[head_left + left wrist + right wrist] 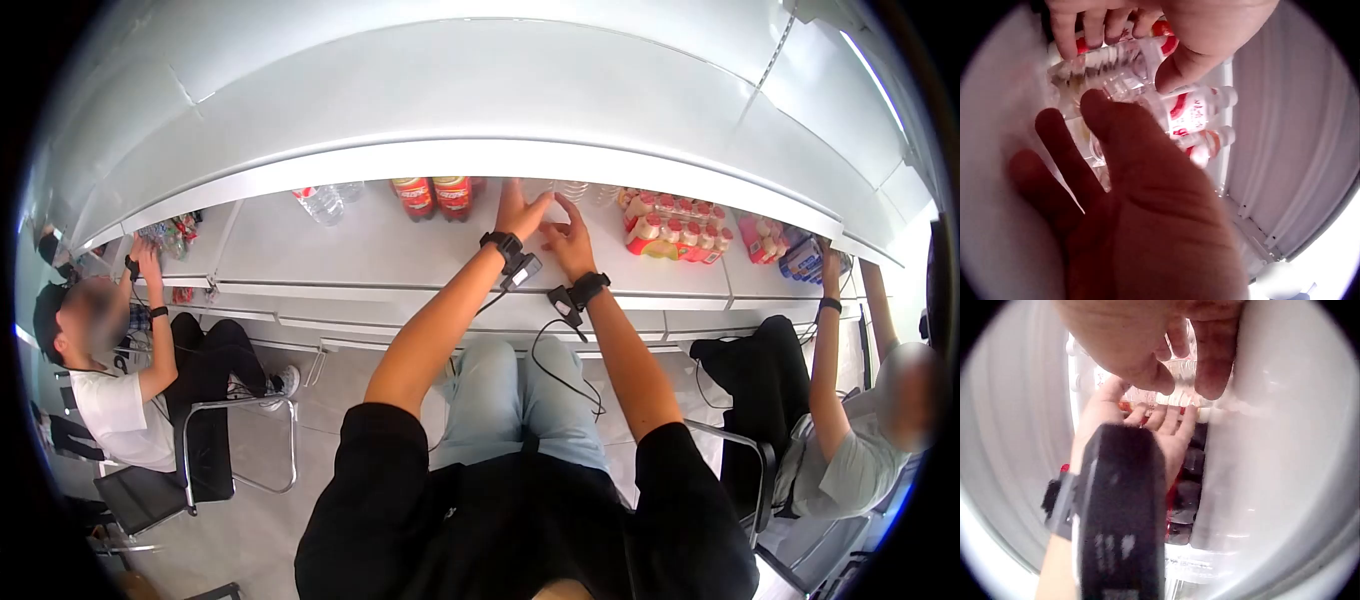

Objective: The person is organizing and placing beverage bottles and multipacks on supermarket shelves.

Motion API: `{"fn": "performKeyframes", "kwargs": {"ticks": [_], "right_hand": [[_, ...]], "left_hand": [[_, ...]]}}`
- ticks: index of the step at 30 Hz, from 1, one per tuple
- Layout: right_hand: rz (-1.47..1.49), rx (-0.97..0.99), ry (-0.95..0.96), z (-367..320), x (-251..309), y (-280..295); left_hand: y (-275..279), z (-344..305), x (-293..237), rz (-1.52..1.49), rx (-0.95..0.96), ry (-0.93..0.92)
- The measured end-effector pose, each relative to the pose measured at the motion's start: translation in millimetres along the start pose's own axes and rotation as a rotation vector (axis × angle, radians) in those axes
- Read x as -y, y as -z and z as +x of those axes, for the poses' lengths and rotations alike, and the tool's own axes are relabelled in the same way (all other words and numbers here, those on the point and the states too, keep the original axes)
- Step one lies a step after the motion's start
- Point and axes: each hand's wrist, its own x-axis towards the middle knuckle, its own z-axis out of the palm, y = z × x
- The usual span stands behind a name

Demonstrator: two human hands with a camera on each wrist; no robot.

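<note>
Midway along the front edge of the white shelf surface (345,255), stretched inward with left hand (518,213) and right hand (572,243), one just beside the other. Gripping nothing with the left, thumb well apart from fingers and palm turned toward the right; gripping nothing with the right either, with fingers spread wide. Just beyond the fingertips, toward the back edge, facing clear bottles (572,188); cannot tell whether touching any. Wearing black straps (500,243) at both wrists. Leftward of the hands, toward the back edge, showing dark bottles with red labels (453,200), and farther toward the left edge, a clear bottle with a red label (322,207). Rightward, near the right hand, showing a wrapped pack of small red-capped bottles (678,240); past a seam at the right edge, a pink pack (765,241) and blue packages (803,259). Beyond the left edge, showing a person in white (120,420); beyond the right edge, another person (855,470).
</note>
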Motion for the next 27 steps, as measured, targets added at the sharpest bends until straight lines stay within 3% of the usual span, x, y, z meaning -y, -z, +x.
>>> {"fn": "performKeyframes", "kwargs": {"ticks": [5,9,17,20,23,27], "right_hand": [[-0.013,-0.012,-0.001,-3,11,-3],[0.003,-0.017,-0.033,-4,14,-1],[0.059,-0.055,0.048,-8,2,1],[0.348,-0.03,-0.087,-34,15,21],[0.331,-0.144,-0.1,-63,26,63],[0.323,-0.532,0.083,-92,22,137]], "left_hand": [[-11,2,16,0.094,-0.104,0.142],[-1,3,24,0.076,-0.001,0.128],[-5,-14,25,-0.059,-0.048,0.122],[-12,-46,18,0.032,-0.114,0.077],[-31,-73,-8,-0.002,-0.045,0.105],[-90,-90,-31,0.054,0.183,0.014]]}}
